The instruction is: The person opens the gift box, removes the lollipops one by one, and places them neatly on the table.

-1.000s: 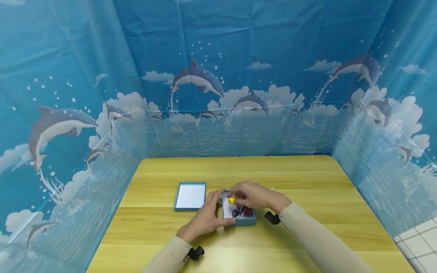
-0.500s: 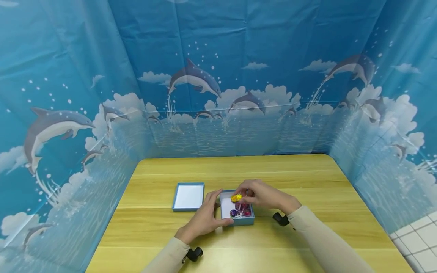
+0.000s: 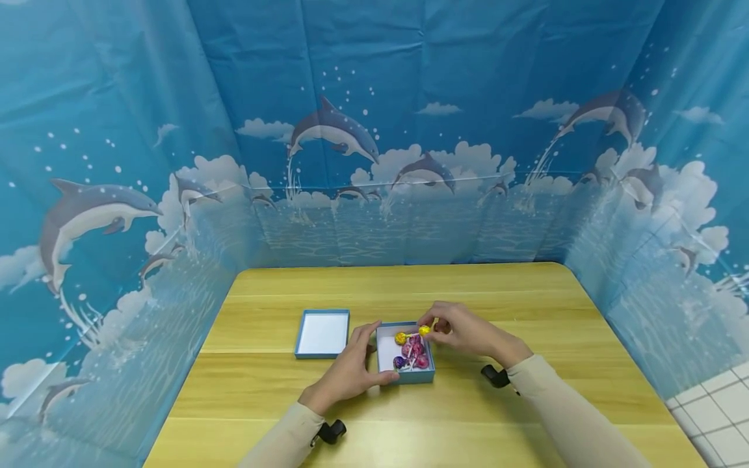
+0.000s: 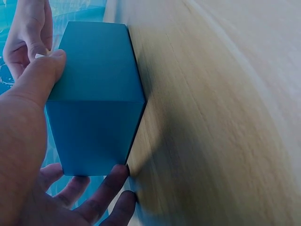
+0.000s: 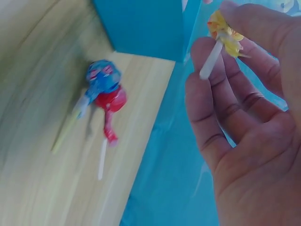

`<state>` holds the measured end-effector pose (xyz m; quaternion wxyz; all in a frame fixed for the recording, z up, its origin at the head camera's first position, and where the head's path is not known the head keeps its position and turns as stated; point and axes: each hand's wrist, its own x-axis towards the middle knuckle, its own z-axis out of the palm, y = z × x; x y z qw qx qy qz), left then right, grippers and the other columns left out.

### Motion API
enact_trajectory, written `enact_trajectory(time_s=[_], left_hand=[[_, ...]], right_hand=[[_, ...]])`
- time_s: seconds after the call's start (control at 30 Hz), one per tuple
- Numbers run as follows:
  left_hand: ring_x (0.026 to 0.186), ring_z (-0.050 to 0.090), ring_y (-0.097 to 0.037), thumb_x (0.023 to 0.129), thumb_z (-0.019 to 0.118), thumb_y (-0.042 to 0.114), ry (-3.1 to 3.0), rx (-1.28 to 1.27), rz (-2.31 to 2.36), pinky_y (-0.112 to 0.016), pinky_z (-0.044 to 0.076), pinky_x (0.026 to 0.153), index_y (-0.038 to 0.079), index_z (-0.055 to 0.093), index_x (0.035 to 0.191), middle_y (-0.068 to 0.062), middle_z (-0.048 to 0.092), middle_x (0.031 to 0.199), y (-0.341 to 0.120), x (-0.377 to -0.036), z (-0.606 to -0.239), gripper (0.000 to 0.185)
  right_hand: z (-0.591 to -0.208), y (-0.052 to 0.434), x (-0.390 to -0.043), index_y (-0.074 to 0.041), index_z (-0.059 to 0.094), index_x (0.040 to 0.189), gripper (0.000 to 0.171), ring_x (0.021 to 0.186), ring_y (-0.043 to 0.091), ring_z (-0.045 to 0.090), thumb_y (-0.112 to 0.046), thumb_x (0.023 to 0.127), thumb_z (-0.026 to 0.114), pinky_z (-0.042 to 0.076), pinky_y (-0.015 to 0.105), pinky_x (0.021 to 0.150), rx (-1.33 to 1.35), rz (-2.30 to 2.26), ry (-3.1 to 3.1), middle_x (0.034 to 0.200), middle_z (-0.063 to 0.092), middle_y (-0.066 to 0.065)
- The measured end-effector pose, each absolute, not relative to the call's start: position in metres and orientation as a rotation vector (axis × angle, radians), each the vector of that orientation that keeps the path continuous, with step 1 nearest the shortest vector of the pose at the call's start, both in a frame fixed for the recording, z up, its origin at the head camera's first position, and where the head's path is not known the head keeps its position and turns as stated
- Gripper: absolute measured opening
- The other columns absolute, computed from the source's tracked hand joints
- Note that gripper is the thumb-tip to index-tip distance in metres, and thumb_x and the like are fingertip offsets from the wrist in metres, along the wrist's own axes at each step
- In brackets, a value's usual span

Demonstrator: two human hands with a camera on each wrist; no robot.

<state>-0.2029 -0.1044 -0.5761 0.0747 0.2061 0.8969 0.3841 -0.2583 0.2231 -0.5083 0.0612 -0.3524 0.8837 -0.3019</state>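
Observation:
A small blue box [image 3: 380,364] sits on the wooden table [image 3: 526,292] with pink and purple lollipops [image 3: 413,353] inside. My left hand [image 3: 350,372] grips its left side, the thumb [image 4: 40,75] on one wall and the fingers [image 4: 101,193] round the other of the blue box [image 4: 94,94]. My right hand [image 3: 462,328] pinches a yellow-wrapped lollipop [image 3: 424,331] over the far right corner. In the right wrist view the fingertips [image 5: 244,21] hold the lollipop's yellow wrapper [image 5: 225,34]. More yellow [image 3: 400,338] shows just left of it; whether it is the same lollipop I cannot tell.
The box's lid [image 3: 322,333] lies upturned just left of the box, white inside. A blue lollipop [image 5: 103,77] and a red lollipop [image 5: 113,100] lie on the table beside the box [image 5: 141,23]. Blue dolphin-print curtains [image 3: 374,162] wall the table on three sides.
My right hand has drawn back to the right from over the box's middle, carrying the yellow lollipop to the far right corner. The left hand has stayed on the box.

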Motion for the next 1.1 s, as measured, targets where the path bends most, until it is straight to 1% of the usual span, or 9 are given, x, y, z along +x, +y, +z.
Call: enact_trajectory(time_s=[0.07,0.13,0.23,0.33,0.43,0.6,0.87,1.0,1.1], left_hand=[[0.161,0.058,-0.040,0.099,0.089,0.066,2.690,0.619,1.149,-0.063,0.049,0.134,0.021,0.023,0.187,-0.017,0.036,0.186,-0.105,-0.203,-0.576,0.119],[0.160,0.058,-0.041,0.099,0.089,0.065,2.694,0.624,1.145,-0.064,0.049,0.134,0.021,0.022,0.188,-0.017,0.036,0.186,-0.105,-0.203,-0.575,0.119],[0.159,0.058,-0.042,0.099,0.090,0.064,2.704,0.633,1.146,-0.065,0.049,0.133,0.021,0.022,0.188,-0.018,0.036,0.185,-0.105,-0.203,-0.576,0.120],[0.160,0.058,-0.041,0.099,0.090,0.065,2.705,0.624,1.145,-0.064,0.049,0.134,0.022,0.022,0.188,-0.017,0.036,0.185,-0.105,-0.203,-0.576,0.120],[0.160,0.058,-0.041,0.099,0.090,0.064,2.697,0.621,1.152,-0.064,0.049,0.134,0.023,0.022,0.188,-0.017,0.036,0.186,-0.105,-0.202,-0.577,0.120],[0.158,0.060,-0.040,0.099,0.090,0.064,2.697,0.631,1.153,-0.064,0.050,0.133,0.022,0.022,0.188,-0.017,0.036,0.186,-0.105,-0.201,-0.576,0.120],[0.157,0.061,-0.039,0.099,0.089,0.068,2.697,0.631,1.160,-0.063,0.051,0.132,0.022,0.023,0.187,-0.016,0.036,0.186,-0.105,-0.202,-0.577,0.120],[0.157,0.061,-0.039,0.098,0.088,0.068,2.697,0.632,1.166,-0.063,0.051,0.132,0.020,0.023,0.187,-0.017,0.035,0.186,-0.105,-0.203,-0.578,0.120],[0.157,0.061,-0.040,0.098,0.089,0.067,2.697,0.627,1.168,-0.063,0.051,0.133,0.020,0.023,0.187,-0.017,0.035,0.186,-0.104,-0.203,-0.577,0.120]], right_hand=[[-0.510,0.227,-0.257,-0.021,0.083,0.135,0.022,0.098,0.008,0.070,-0.020,0.113,0.081,0.067,0.036,0.088,-1.038,-0.898,2.690,0.117,0.077,-0.006],[-0.511,0.231,-0.256,-0.020,0.082,0.137,0.024,0.099,0.007,0.069,-0.020,0.112,0.081,0.067,0.037,0.089,-1.007,-0.886,2.704,0.119,0.077,-0.006],[-0.514,0.235,-0.256,-0.017,0.081,0.138,0.026,0.101,0.006,0.069,-0.022,0.112,0.082,0.066,0.033,0.089,-0.967,-0.882,2.721,0.124,0.078,-0.005],[-0.517,0.239,-0.256,-0.017,0.081,0.135,0.024,0.102,0.005,0.069,-0.024,0.112,0.082,0.066,0.031,0.089,-0.936,-0.884,2.736,0.125,0.079,-0.005],[-0.521,0.242,-0.256,-0.019,0.082,0.132,0.021,0.103,0.005,0.069,-0.022,0.112,0.082,0.066,0.033,0.091,-0.921,-0.887,2.746,0.123,0.080,-0.005],[-0.529,0.245,-0.255,-0.017,0.082,0.130,0.020,0.099,0.005,0.067,-0.019,0.111,0.083,0.066,0.033,0.088,-0.928,-0.903,2.748,0.121,0.080,-0.005],[-0.537,0.250,-0.254,-0.014,0.081,0.127,0.019,0.096,0.004,0.066,-0.013,0.108,0.084,0.064,0.032,0.084,-0.918,-0.912,2.730,0.124,0.080,-0.001],[-0.542,0.252,-0.254,-0.012,0.082,0.127,0.020,0.097,0.008,0.067,-0.013,0.108,0.085,0.063,0.031,0.083,-0.925,-0.911,2.723,0.120,0.080,0.000],[-0.545,0.253,-0.253,-0.012,0.082,0.127,0.020,0.097,0.007,0.067,-0.013,0.108,0.085,0.062,0.030,0.084,-0.914,-0.912,2.724,0.118,0.080,0.000]])
